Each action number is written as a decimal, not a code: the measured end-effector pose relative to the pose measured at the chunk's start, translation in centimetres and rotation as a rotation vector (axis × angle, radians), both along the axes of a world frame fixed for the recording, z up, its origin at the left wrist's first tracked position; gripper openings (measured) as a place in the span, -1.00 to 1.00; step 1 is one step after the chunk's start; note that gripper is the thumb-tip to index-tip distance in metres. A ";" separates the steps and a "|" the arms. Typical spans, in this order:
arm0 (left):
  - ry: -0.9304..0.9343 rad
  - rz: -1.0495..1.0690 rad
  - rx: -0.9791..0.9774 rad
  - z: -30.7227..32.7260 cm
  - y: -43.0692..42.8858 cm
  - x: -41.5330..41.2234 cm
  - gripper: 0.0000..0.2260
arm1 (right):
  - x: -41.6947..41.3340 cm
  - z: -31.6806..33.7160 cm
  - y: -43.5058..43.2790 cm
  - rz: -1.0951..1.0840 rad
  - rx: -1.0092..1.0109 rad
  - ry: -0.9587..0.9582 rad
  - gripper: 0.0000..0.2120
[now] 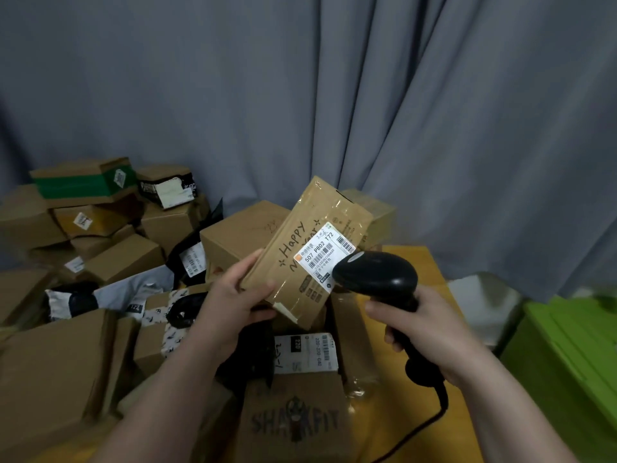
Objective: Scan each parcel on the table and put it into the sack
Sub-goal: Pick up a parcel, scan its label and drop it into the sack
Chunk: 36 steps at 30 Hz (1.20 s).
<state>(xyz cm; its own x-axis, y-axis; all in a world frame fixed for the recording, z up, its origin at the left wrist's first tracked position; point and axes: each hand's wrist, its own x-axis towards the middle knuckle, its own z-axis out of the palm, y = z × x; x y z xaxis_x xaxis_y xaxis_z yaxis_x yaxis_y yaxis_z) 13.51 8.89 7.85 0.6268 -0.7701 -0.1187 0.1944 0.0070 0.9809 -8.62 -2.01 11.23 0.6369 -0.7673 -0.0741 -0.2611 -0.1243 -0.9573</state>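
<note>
Your left grip (233, 295) pinches the parcel (307, 248) mid-frame by its lower corner; your right grip (424, 325) wraps the scanner (377, 272). The parcel looks light, stiff and tape-slick: hold its bare cardboard edges.

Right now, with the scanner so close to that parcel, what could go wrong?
The scanner sits very close to the label, which carries several barcodes, so it may read the wrong one or none. The left hand grips the tilted parcel only at its lower end; it could slip onto the pile. The cord trailing from the right hand might snag.
</note>
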 end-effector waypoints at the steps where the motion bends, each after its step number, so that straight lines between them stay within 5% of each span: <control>1: 0.000 0.014 0.006 0.0 0.6 -0.1 -0.52 | -0.1 -0.1 0.3 0.029 -0.030 0.026 -0.86; 22: 0.014 0.178 0.028 -0.7 16.0 2.3 -0.59 | 3.3 0.6 9.7 0.297 -0.241 0.097 -0.88; 36: -0.002 0.316 0.070 -0.8 32.3 11.9 -0.57 | 14.3 0.1 23.1 0.440 -0.216 0.058 -0.81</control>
